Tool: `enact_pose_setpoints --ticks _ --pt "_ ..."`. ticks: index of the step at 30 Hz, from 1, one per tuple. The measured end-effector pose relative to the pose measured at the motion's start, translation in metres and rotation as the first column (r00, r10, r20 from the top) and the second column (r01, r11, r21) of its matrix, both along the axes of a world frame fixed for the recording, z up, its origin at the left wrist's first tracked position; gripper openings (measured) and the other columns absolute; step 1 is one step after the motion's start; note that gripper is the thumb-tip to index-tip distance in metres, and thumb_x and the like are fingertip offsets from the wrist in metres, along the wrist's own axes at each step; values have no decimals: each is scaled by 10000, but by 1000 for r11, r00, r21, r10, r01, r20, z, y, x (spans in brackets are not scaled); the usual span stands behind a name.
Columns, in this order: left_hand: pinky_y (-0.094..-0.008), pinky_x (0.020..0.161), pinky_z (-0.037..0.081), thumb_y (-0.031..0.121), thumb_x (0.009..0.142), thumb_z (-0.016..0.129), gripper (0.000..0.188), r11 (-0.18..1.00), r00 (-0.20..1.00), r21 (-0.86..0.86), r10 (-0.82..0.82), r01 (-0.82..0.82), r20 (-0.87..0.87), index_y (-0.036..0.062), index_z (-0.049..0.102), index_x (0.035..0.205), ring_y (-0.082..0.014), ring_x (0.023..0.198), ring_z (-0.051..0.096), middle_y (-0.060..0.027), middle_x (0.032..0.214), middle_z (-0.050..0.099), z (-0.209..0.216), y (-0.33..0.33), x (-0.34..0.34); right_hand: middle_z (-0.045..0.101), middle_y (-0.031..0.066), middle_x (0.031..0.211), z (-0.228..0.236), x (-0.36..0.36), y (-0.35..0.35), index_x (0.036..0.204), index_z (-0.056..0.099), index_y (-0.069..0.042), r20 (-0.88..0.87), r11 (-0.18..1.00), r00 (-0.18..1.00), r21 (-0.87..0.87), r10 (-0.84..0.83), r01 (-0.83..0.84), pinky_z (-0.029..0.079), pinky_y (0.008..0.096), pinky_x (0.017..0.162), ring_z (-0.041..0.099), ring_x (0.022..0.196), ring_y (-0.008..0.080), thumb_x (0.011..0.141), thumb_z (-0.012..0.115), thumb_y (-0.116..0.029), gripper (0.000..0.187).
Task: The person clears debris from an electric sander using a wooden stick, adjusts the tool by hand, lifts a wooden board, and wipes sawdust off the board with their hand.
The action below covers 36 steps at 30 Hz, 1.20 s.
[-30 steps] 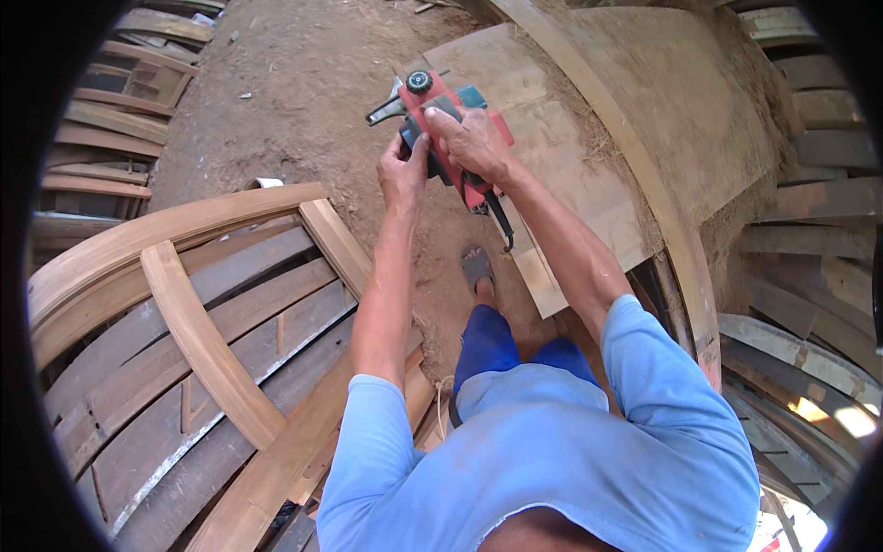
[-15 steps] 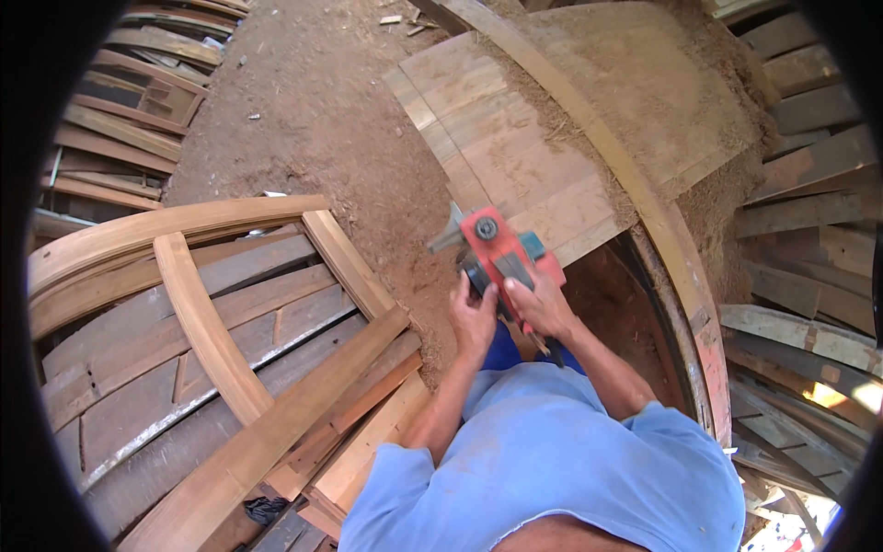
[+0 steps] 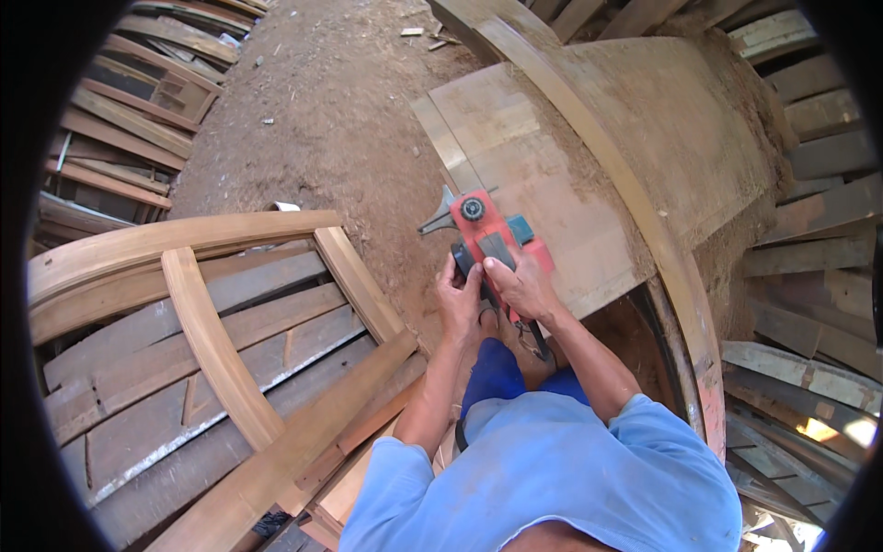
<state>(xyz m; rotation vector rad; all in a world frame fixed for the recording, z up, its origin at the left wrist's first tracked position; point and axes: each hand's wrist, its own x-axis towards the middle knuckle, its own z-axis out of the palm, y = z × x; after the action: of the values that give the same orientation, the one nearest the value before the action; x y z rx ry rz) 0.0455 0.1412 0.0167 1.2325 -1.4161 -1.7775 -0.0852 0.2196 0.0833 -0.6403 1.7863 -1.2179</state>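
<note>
Two hands [image 3: 524,286] on a red planer [image 3: 489,232] (markings on dial [image 3: 473,209] illegible)

The planer [image 3: 489,224] is red — its round knob [image 3: 472,209] black.

left: frame [image 3: 216,333] over planks [image 3: 317,329] | middle: planer [image 3: 486,224] in hands [image 3: 526,287] | right: beam [image 3: 614,158] across board [image 3: 563,198]
</note>
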Motion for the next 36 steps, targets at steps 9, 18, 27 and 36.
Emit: enact_pose_setpoints --ticks 9,18,27,36 --pt "-287 746 559 167 973 729 336 999 997 -43 -30 27 -75 2 671 1260 -105 888 661 -47 1014 718 4 -141 -55 598 48 688 -5 -54 -141 898 625 -2 -84 999 996 -47 -11 7 458 345 542 574 603 135 975 614 -488 492" --pt "-266 693 529 272 965 745 333 985 996 -152 -82 77 -28 13 739 1173 -61 787 616 -2 907 722 -10 -278 -103 627 134 690 -26 -109 -263 975 658 -72 -810 932 586 -225 -16 -286 498 402 547 620 571 294 1037 548 -257 224" --pt "-259 716 528 239 958 749 356 987 993 -131 -102 93 -62 0 709 1220 -70 823 632 -23 969 731 -2 -180 -59 593 30 642 0 -67 -166 857 647 -11 -197 983 980 -170 40 -75 463 325 516 563 542 131 1008 565 -479 499" --pt "-314 832 570 177 937 762 452 995 995 -14 -96 95 -18 -25 636 1321 -138 952 682 -89 1088 717 -2 34 18 688 177 803 15 13 42 1070 658 41 34 997 999 78 9 -11 528 413 681 679 750 259 957 624 -420 476"
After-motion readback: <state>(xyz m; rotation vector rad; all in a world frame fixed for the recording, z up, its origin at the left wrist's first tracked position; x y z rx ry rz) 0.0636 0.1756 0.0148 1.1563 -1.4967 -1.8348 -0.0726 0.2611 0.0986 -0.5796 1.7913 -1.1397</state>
